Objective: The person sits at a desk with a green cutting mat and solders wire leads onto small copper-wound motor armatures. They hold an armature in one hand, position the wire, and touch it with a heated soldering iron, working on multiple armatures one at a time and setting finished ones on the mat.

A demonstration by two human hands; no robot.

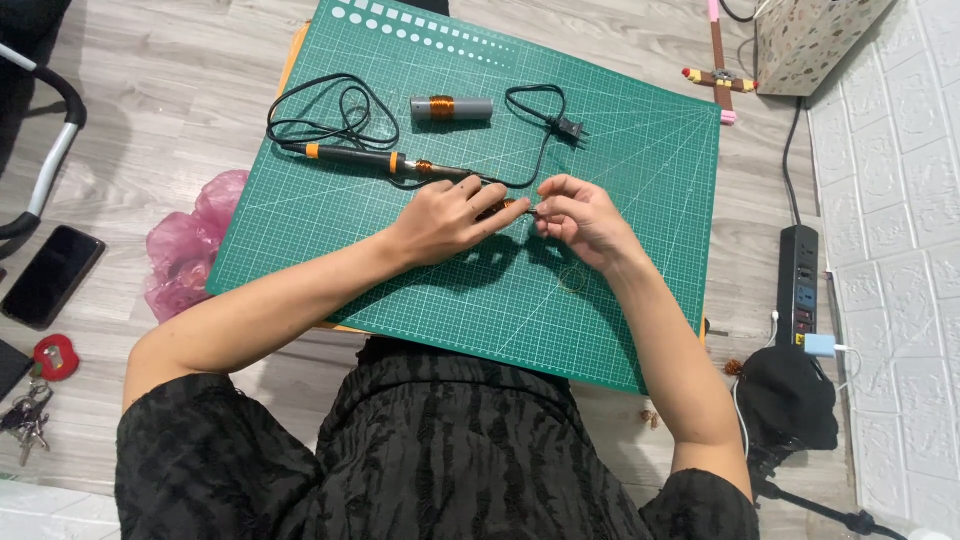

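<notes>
Hands meet over green cutting mat (620, 300): left hand (440, 222) and right hand (580, 215) pinch 1 small copper coil (503, 207) between fingertips, steadying it beside soldering iron (370, 158).

We reach both bare forearms forward and inward until our hands nearly meet. Our left hand (450, 218) lies palm down, its fingers (508, 208) stretched toward the right. Our right hand (582, 218) is curled, its fingers (552, 203) pinched together, wrist bent back.

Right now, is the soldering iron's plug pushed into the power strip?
No: the plug lies loose on the green cutting mat, well apart from the power strip on the floor.
</notes>
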